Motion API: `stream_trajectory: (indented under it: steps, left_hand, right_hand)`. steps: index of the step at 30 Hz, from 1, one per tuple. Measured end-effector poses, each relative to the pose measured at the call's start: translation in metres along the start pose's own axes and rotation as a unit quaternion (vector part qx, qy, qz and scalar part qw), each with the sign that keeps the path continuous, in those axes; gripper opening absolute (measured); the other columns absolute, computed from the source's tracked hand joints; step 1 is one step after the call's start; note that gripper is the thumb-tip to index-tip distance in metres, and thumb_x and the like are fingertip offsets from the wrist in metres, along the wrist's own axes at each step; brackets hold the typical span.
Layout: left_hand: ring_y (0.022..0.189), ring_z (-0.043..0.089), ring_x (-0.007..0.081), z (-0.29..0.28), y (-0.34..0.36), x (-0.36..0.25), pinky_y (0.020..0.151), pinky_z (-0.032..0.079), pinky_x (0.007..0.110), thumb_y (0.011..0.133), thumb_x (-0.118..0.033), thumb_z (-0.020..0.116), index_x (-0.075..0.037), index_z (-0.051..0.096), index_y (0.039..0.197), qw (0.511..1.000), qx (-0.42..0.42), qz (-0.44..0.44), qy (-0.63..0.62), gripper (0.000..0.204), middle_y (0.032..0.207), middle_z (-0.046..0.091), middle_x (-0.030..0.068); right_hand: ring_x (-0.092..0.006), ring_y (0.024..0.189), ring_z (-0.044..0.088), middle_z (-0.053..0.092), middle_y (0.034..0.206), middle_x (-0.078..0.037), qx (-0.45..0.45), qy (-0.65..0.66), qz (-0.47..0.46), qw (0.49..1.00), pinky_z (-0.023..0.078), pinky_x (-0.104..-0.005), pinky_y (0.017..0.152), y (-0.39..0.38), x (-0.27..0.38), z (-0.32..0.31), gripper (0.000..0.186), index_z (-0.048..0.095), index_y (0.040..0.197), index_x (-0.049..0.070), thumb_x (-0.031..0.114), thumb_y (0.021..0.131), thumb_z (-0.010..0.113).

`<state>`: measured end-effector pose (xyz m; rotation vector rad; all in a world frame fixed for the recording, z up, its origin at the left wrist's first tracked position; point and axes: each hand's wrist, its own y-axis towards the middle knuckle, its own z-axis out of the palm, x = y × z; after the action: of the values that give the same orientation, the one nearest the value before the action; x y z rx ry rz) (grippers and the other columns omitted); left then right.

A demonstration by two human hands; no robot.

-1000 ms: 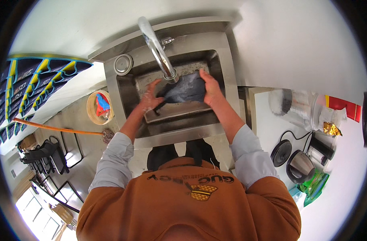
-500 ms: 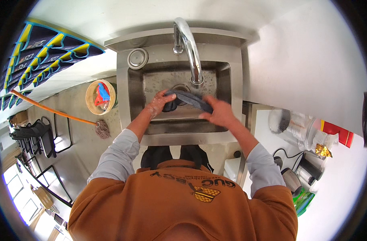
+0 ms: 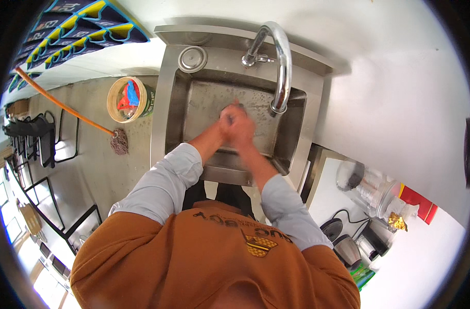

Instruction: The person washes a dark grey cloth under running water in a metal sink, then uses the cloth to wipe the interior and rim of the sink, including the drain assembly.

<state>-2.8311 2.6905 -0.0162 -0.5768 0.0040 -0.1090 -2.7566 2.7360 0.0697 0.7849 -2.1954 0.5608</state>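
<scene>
From the left, we see a round cream bucket [image 3: 113, 100], then a rectangular silver steel sink [image 3: 203, 103]. Over its basin, the bare left hand [image 3: 223, 126] and bare right hand [image 3: 242, 127] are clasped together, blurred, on a dark grey cloth [image 3: 230, 119] mostly hidden between them; right of them curves a shiny chrome tap [image 3: 285, 67].

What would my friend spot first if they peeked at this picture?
Probably the big orange-brown top filling the bottom middle. Just above it, two blurry hands meet inside the steel sink. Next might come the shiny curved tap arching over the sink's right side, or the orange-handled mop over at the left.
</scene>
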Motion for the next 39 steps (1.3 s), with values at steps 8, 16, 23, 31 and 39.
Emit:
stream_trajectory:
  steps: [8, 16, 23, 31, 39]
  left_hand:
    - [0.075, 0.061, 0.0243, -0.043, 0.015, 0.002, 0.063, 0.05, 0.041, 0.093, -0.042, 0.044, -0.008, 0.059, 0.097, 0.991, 0.11, 0.073, 0.013, 0.038, 0.089, 0.063, 0.0123]
    - [0.071, 0.06, 0.0209, 0.062, -0.011, 0.024, 0.062, 0.052, 0.038, 0.087, -0.031, 0.055, -0.01, 0.057, 0.089, 0.972, -0.209, 0.019, 0.102, 0.021, 0.084, 0.061, 0.0066]
    - [0.068, 0.06, 0.0201, 0.043, -0.011, 0.021, 0.059, 0.051, 0.038, 0.089, -0.031, 0.053, -0.01, 0.057, 0.088, 0.97, -0.196, 0.048, 0.135, 0.021, 0.084, 0.061, 0.0065]
    - [0.106, 0.052, 0.0198, -0.092, 0.038, 0.02, 0.087, 0.044, 0.034, 0.087, -0.042, 0.055, -0.008, 0.055, 0.116, 0.91, -0.085, 0.225, 0.339, 0.045, 0.117, 0.055, 0.0071]
    - [0.089, 0.057, 0.0216, -0.019, 0.013, 0.004, 0.072, 0.048, 0.039, 0.087, -0.04, 0.057, -0.006, 0.056, 0.105, 0.973, -0.094, 0.071, 0.199, 0.039, 0.101, 0.058, 0.0101]
  right_hand:
    - [-0.0402, 0.085, 0.061, 0.064, 0.094, -0.021, -0.029, -0.056, 0.032, 0.998, 0.048, -0.0448, 0.073, 0.002, 0.007, -0.001, 0.04, 0.06, 0.097, 0.007, 0.044, 0.082, 0.057]
    - [-0.0404, 0.083, 0.062, 0.065, 0.086, -0.022, -0.154, -0.11, 0.084, 0.978, 0.049, -0.0457, 0.073, 0.031, -0.047, 0.003, 0.041, 0.065, 0.101, 0.008, 0.044, 0.086, 0.051]
    - [-0.0362, 0.081, 0.063, 0.065, 0.086, -0.021, -0.095, -0.125, 0.178, 0.971, 0.049, -0.0443, 0.069, 0.035, -0.033, 0.006, 0.039, 0.064, 0.102, 0.007, 0.041, 0.085, 0.054]
    - [-0.036, 0.082, 0.063, 0.065, 0.087, -0.019, -0.088, -0.038, 0.008, 0.995, 0.049, -0.0437, 0.071, -0.005, 0.01, 0.019, 0.034, 0.066, 0.095, 0.008, 0.038, 0.085, 0.054]
    - [-0.0375, 0.076, 0.062, 0.065, 0.079, -0.019, -0.077, -0.046, 0.048, 0.995, 0.048, -0.0443, 0.067, -0.005, 0.008, 0.011, 0.031, 0.065, 0.091, 0.008, 0.036, 0.085, 0.054]
